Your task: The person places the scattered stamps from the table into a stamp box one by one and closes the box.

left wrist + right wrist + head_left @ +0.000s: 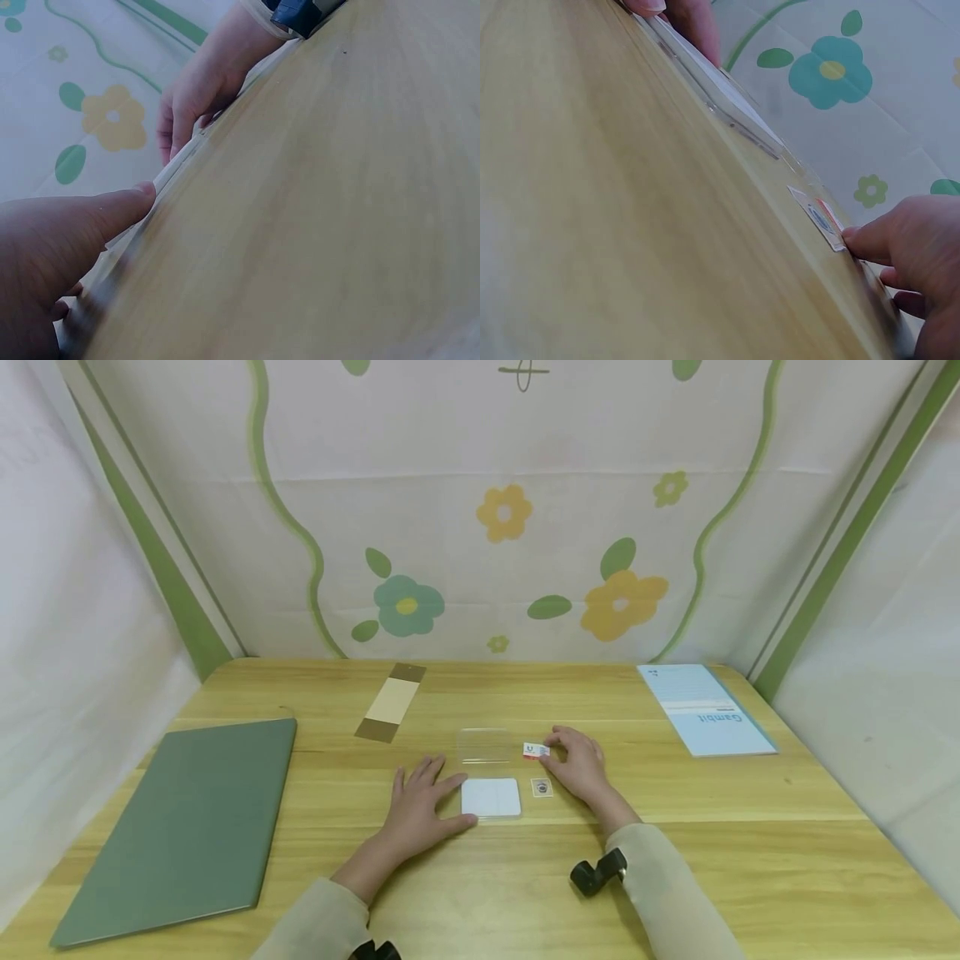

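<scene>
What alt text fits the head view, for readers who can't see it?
A person's right hand grips a small printed card while the left hand touches a flat white block on a wooden table. A clear plastic piece and small square card lie nearby; a green folder is at left, a pale-blue booklet at right.

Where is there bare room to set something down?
Bare wood lies between the green folder and left hand, and along the back between the brown-and-cream strip and blue notebook. Crowded: between left hand and right hand, around the white-topped case and square card.
</scene>
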The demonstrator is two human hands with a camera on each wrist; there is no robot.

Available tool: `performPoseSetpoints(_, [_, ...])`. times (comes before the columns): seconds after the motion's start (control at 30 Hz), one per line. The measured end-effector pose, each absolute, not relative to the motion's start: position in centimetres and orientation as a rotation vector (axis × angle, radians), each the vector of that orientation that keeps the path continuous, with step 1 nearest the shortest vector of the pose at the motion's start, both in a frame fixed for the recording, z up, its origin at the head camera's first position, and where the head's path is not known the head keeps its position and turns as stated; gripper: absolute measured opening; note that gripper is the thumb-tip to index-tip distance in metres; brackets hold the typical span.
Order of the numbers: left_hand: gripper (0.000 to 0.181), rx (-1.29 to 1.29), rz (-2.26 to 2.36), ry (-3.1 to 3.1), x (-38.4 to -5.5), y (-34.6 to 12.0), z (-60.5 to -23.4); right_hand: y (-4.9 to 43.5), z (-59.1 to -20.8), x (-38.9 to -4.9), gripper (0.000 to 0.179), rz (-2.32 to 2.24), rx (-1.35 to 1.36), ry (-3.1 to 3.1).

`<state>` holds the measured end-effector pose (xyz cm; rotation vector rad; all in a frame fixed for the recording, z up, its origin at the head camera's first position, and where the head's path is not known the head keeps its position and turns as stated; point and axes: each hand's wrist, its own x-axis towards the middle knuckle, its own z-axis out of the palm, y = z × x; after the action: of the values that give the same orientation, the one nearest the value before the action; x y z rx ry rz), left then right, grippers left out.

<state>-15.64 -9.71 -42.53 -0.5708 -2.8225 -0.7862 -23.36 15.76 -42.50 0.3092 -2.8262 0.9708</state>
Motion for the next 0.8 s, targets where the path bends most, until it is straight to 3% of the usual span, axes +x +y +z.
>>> performPoseSetpoints(0.8, [0.060, -0.576, -0.783, -2.827, -15.65, -9.78, -42.54, 15.66, -42.40, -23.09, 0.015, 0.944, 0.356, -2.782])
